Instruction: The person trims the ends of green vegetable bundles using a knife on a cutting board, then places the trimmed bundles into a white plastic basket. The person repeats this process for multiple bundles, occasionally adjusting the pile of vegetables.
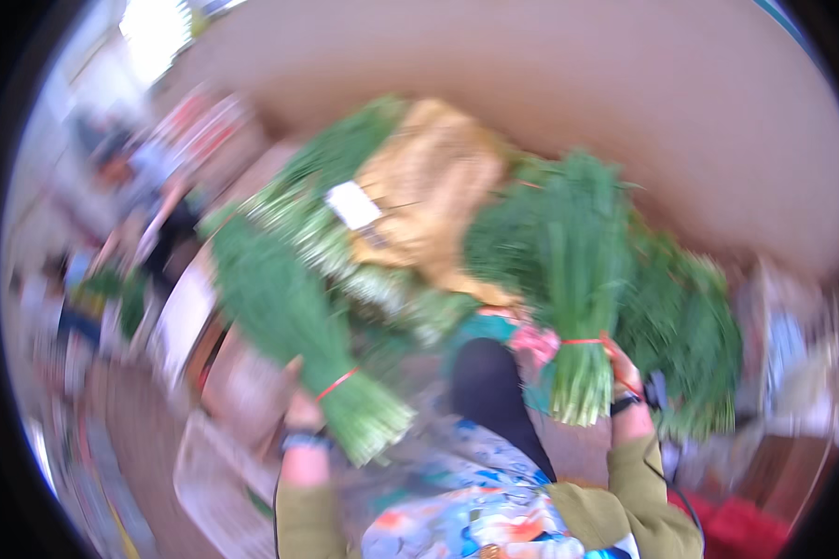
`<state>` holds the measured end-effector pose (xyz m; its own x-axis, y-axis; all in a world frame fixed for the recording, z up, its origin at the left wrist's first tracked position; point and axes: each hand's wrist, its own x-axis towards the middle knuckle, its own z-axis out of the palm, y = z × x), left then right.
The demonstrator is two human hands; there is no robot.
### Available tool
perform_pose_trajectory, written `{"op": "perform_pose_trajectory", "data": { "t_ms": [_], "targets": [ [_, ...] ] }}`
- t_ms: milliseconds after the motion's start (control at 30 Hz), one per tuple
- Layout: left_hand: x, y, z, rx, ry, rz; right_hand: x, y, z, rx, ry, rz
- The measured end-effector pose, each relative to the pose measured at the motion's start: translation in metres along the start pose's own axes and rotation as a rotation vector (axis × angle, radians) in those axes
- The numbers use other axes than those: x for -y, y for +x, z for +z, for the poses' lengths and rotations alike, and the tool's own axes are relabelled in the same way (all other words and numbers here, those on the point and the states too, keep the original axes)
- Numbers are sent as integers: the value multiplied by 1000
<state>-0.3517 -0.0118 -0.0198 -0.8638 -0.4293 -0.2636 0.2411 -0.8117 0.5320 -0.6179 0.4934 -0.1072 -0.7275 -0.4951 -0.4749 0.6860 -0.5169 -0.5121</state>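
My left hand [302,399] holds a long bundle of green leafy stalks [280,289], tied near its pale cut ends with a red band and tilted toward upper left. My right hand [622,371] grips a second banded green bundle [580,252], upright in the picture with pale ends down. Behind them lie more loose green stalks [680,326] and a heap with white ends [364,289], around a crumpled yellow-brown sack [429,177] with a white rectangular piece [354,205] on it. Motion blurs the view.
A person [135,186] is at the upper left, beside more greenery. A pale crate [214,484] stands low at the left. A pink-brown wall [625,74] rises behind the heap. Pale bags [778,345] and a red item [736,522] are at the right. My dark-clothed leg [489,391] is between my hands.
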Motion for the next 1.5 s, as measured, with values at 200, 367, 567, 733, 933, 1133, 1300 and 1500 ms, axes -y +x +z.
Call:
{"op": "perform_pose_trajectory", "data": {
  "t_ms": [200, 367, 567, 733, 933, 1133, 1300, 1500],
  "targets": [
    [10, -20, 16, -46, 120, 69, -31, -8, 204, 631, -516, 115],
    [29, -37, 1, -93, 140, 200, -119, -28, 327, 830, -1129, 277],
    [36, -62, -83, -140, 328, 201, -187, -35, 365, 1022, -1571, 222],
    [19, -58, -94, -218, 25, 257, -185, -29, 396, 1180, -1537, 147],
    [-21, -43, -108, 153, -231, 157, -190, -27, 446, 1096, -1782, -1391],
    [-27, -40, -100, 300, -482, 115, -248, -53, 465, 1432, -1675, -1078],
    [-39, -76, -86, 324, -270, 307, -252, -70, 494, 1587, -1681, -536],
    [-50, -111, -90, 137, -238, 339, -300, -66, 487, 1286, -2100, -536]
  ]
}}
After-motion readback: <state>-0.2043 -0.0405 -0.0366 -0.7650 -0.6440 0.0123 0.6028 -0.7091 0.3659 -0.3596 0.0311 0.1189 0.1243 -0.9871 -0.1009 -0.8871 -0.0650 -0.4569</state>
